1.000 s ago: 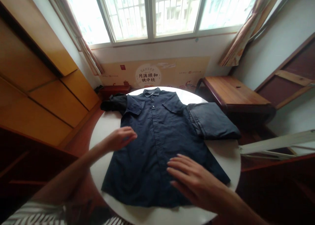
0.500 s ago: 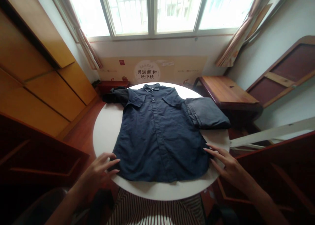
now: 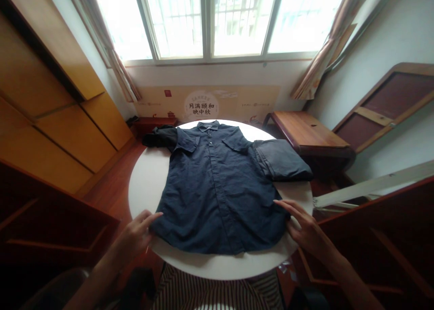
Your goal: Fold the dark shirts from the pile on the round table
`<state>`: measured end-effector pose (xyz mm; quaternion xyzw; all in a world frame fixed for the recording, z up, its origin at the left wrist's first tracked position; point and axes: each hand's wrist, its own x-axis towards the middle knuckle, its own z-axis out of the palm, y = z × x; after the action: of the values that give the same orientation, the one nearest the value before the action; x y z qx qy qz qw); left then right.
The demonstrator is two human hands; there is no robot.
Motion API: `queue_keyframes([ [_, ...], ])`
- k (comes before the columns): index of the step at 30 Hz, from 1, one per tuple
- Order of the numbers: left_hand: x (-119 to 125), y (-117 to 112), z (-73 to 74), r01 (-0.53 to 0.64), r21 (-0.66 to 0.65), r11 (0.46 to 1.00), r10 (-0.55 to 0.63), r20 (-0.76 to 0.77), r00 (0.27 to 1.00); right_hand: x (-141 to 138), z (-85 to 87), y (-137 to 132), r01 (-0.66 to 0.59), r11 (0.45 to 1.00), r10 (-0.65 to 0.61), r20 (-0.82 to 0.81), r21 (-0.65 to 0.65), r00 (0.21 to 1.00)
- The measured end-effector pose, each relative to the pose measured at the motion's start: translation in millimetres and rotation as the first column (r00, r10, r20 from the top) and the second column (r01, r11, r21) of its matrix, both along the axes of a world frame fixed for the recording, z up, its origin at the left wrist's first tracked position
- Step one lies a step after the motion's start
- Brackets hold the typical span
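Observation:
A dark blue button-up shirt point(image 3: 217, 197) lies front side up on a round white table point(image 3: 145, 178), its collar at the far edge and its hem toward me. Its sleeves end short near the shoulders. My left hand point(image 3: 135, 233) is closed on the shirt's left side edge near the hem, the thumb on top and the other fingers underneath. My right hand point(image 3: 301, 224) grips the right side edge, thumb and fingers on either side of the cloth. A folded dark grey garment point(image 3: 283, 160) rests against the shirt's right side.
Crumpled black cloth point(image 3: 159, 137) lies at the table's far left, by the shirt's sleeve. A wooden side table point(image 3: 308, 129) stands beyond on the right. Dark red wooden chairs or panels point(image 3: 50, 224) flank me. A window and a printed board point(image 3: 162, 99) are at the back.
Both hands have moved in onto the shirt's lower side edges, and their spread fingers have closed on the cloth. The view has tilted slightly upward.

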<state>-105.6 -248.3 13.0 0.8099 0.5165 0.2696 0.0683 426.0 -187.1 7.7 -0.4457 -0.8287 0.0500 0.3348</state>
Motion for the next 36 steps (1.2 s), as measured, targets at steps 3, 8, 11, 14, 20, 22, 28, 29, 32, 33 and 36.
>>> queue_keyframes([
  [3,10.8,2.1,1.5,-0.107,-0.149,0.983,0.122,0.096,0.988,-4.1,3.9,-0.1,-0.005,1.0,0.006,-0.014,0.029,1.0],
  [8,6.0,-0.3,10.0,-0.187,-0.284,0.94,0.231,0.127,0.965,-5.4,16.4,-9.7,-0.012,0.994,0.015,-0.03,0.105,0.999],
  [11,-13.9,-4.9,16.4,-0.252,-0.223,0.942,0.291,0.164,0.942,-1.9,24.6,-23.3,-0.082,0.995,0.084,-0.014,0.063,0.996],
  [14,-33.8,-11.3,20.7,-0.28,-0.182,0.943,0.311,0.173,0.934,1.8,25.1,-38.0,-0.191,0.981,0.191,0.015,-0.038,0.981],
  [20,-38.6,-24.3,11.7,-0.231,-0.157,0.96,0.25,0.111,0.962,10.3,7.2,-55.6,-0.22,0.959,0.236,0.073,-0.178,0.969],
  [22,-34.5,-27.5,5.5,-0.216,-0.152,0.965,0.235,0.121,0.964,13.1,5.1,-57.7,-0.197,0.96,0.215,0.077,-0.2,0.973],
  [28,-31.9,-32.0,-6.6,-0.153,-0.154,0.976,0.177,0.158,0.971,7.1,9.1,-57.9,0.045,0.995,-0.039,0.078,-0.084,0.996],
  [29,-33.0,-32.4,-7.5,-0.153,-0.158,0.975,0.178,0.16,0.971,5.9,8.8,-57.5,0.083,0.994,-0.077,0.087,-0.075,0.993],
  [32,-36.8,-34.1,-9.9,-0.158,-0.179,0.971,0.189,0.174,0.966,7.9,4.4,-56.8,0.12,0.989,-0.112,0.091,-0.085,0.989],
  [33,-37.7,-34.8,-10.8,-0.161,-0.187,0.969,0.195,0.179,0.964,10.0,1.9,-56.8,0.114,0.989,-0.107,0.079,-0.097,0.991],
  [36,-37.1,-37.2,-11.8,-0.181,-0.229,0.957,0.226,0.191,0.955,15.4,-5.0,-57.9,0.116,0.982,-0.108,0.057,-0.149,0.992],
])
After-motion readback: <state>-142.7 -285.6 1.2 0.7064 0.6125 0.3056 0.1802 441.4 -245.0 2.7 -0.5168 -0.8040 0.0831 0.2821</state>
